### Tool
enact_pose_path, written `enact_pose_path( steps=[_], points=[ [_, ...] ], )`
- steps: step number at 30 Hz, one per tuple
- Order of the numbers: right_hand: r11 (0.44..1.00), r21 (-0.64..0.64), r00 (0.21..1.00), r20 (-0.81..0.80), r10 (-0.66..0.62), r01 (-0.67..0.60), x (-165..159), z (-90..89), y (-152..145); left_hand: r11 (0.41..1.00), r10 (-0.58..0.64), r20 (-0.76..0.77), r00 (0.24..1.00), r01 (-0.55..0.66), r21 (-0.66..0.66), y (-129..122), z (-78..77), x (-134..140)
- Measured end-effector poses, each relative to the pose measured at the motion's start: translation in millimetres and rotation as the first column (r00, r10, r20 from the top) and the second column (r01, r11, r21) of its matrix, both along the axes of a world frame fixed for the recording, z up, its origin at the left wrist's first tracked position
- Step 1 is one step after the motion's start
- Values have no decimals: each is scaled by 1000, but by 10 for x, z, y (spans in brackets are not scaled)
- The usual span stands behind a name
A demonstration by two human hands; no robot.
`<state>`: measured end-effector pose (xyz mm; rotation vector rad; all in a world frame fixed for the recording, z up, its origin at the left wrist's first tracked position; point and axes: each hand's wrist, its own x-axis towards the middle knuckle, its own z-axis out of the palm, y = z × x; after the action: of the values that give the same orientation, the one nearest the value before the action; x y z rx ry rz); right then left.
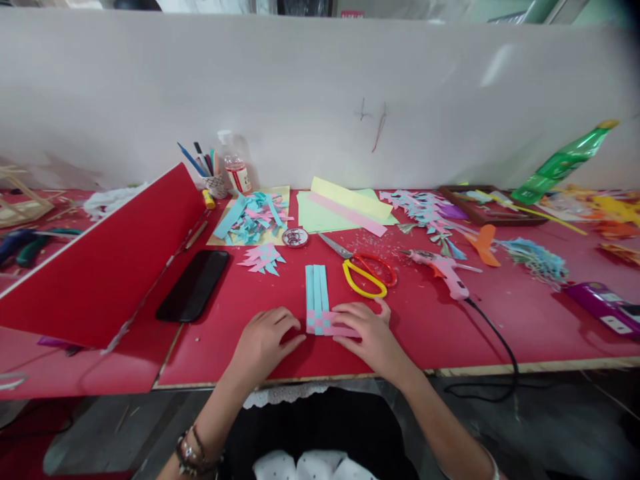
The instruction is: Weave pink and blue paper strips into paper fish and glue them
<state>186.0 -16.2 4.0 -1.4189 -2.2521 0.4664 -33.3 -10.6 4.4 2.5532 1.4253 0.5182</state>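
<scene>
Touching the woven paper strips (319,293) at six o'clock on the worktop (270,290), the right hand (367,330) has a grip I cannot judge; the left hand (267,337) curls open at their eight; scissors (351,257) lie past one, a phone (193,287) at nine

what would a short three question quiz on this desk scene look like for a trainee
1. Multiple choice: which colours are woven together in the paper weave?
A) yellow and green
B) pink and light blue
C) red and white
2. True or false: the glue gun lies to the right of the scissors in the picture.
3. Short answer: which of the person's hands covers part of the pink strips?

Key:
1. B, pink and light blue.
2. True.
3. The right hand.
</scene>
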Motion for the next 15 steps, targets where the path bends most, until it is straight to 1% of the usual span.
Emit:
enact_pose_path(
  steps=[3,5,7,9,10,11,13,14,15],
  points=[
    [1000,9,1000,10,15,-15,-65,0,-9,1000,13,0,1000,-13,-13,2,24,-42],
    [999,22,999,14,29,-29,-97,-13,-13,999,38,19,999,-38,-35,17,59,-118],
    [999,43,999,24,24,-25,-110,-31,-17,993,115,63,991,-112,-49,48,113,-283],
    [998,61,999,41,13,-15,-111,-47,-21,970,244,133,961,-239,-52,88,175,-557],
    [998,65,999,47,6,-9,-109,-51,-23,945,327,186,926,-326,-39,108,201,-726],
    [998,64,999,49,2,-5,-107,-53,-24,898,433,243,868,-438,-37,127,219,-908],
    [999,54,999,36,-2,0,-105,-51,-27,777,622,308,720,-618,-123,160,227,-1270],
    [999,47,1000,24,-1,0,-105,-49,-28,720,687,306,659,-674,-166,174,216,-1431],
    [999,40,1000,14,2,-2,-105,-48,-28,686,724,285,629,-701,-194,185,197,-1570]
  ],
)
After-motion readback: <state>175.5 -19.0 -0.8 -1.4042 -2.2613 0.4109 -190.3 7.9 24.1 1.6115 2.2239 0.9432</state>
